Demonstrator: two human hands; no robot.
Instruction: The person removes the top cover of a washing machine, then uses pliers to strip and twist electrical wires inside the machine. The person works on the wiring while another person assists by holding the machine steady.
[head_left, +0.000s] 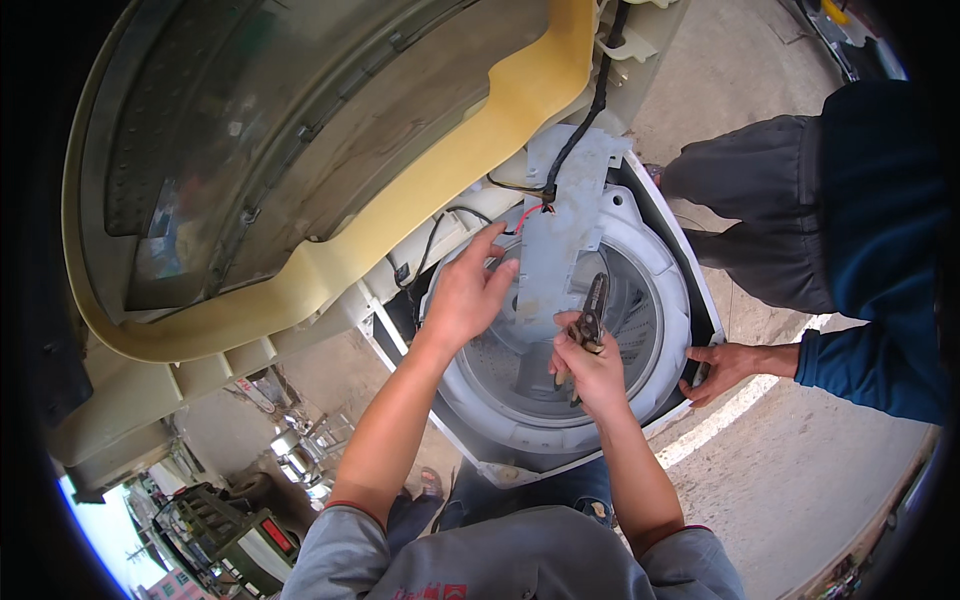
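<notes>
My left hand (468,290) reaches over the open top of a washing machine, thumb and index finger apart. Its fingertips are by a thin red wire (527,214) coming off a black wiring harness (578,140); whether they touch it is hard to tell. In my right hand (592,375) is a pair of pliers (595,300), jaws pointing up and away from me over the drum. Beneath both hands lies the round tub with its pale grey ring (672,300). A flat grey metal plate (555,240) crosses part of it.
The machine's raised top panel (440,165), with a cream rim, fills the upper left. At the right, another person's hand (735,368) rests on the white cabinet edge. Several metal items (300,450) and a dark green vehicle (235,540) are at the lower left.
</notes>
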